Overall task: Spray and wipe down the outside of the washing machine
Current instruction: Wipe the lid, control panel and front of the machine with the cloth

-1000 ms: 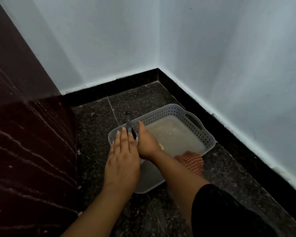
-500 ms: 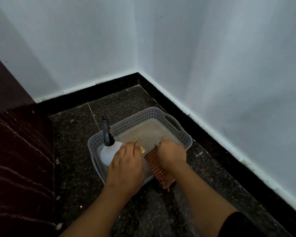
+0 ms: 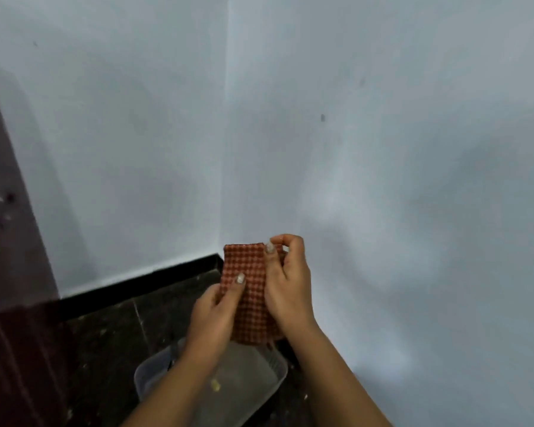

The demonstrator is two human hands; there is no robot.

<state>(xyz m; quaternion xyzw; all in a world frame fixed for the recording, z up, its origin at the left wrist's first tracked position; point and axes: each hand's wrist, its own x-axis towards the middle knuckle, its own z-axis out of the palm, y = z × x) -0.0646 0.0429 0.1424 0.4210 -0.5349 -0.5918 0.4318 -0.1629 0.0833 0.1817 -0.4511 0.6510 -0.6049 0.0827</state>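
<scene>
Your left hand [image 3: 218, 315] and right hand [image 3: 287, 282] hold the cloth [image 3: 248, 291] between them, above the basket [image 3: 272, 386] on the floor [image 3: 111, 343] in the wall corner.

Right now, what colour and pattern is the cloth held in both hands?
Small red-orange and tan checks on the woven cloth, clearest in the head view.

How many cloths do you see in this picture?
1. The cloth is held up by the left hand and right hand, above the basket. Others may be hidden.
</scene>
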